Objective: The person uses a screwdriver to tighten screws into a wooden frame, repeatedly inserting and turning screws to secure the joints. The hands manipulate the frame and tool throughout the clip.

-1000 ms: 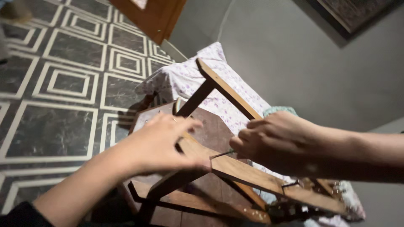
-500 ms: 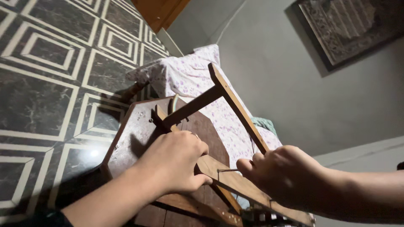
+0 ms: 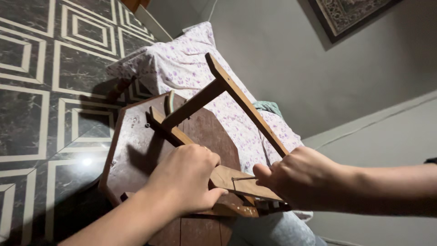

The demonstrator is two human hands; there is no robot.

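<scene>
Upturned wooden stool (image 3: 136, 150): left hand (image 3: 184, 180) clenched round leg brace, right hand (image 3: 302, 180) pinching thin nail (image 3: 242, 178), steadying the joint

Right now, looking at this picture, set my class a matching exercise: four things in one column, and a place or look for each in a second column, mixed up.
Things:
1. left hand
2. right hand
3. floor
4. cloth

Descriptions:
A. white with purple flowers
B. dark tiles with pale square lines
C. wrapped over the wooden bar near the overturned table
D. thumb beside a thin nail

Pairs: 1-C, 2-D, 3-B, 4-A
</scene>
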